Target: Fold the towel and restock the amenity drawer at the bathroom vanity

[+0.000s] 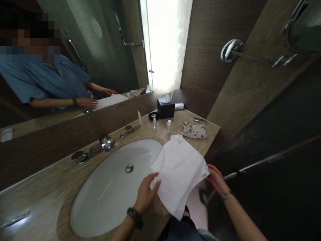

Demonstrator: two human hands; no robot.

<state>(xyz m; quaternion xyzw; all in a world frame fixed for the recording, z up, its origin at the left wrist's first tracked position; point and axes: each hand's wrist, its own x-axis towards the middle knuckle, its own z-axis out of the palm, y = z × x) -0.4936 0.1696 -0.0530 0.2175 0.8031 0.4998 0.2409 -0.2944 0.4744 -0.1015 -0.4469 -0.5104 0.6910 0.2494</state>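
A white towel [180, 170] with a small dark mark near its far end is spread over the counter's front edge and the basin's right rim, its near end hanging off the counter. My left hand [146, 192], a dark bracelet at the wrist, is at the towel's left edge with thumb and fingers apart. Whether its fingertips touch the cloth I cannot tell. At the opposite edge, my right hand [216, 177] grips the towel's side corner, some fingers hidden by the cloth. A metal watch band [227, 195] circles that wrist.
The oval basin [100, 197] lies left of the towel, behind it a chrome faucet [106, 143]. Further back stand a tissue box [166, 108], a small white bottle [169, 126], a clear bottle [154, 124] and a tube [139, 117]. A patterned pouch [194, 130] lies at right.
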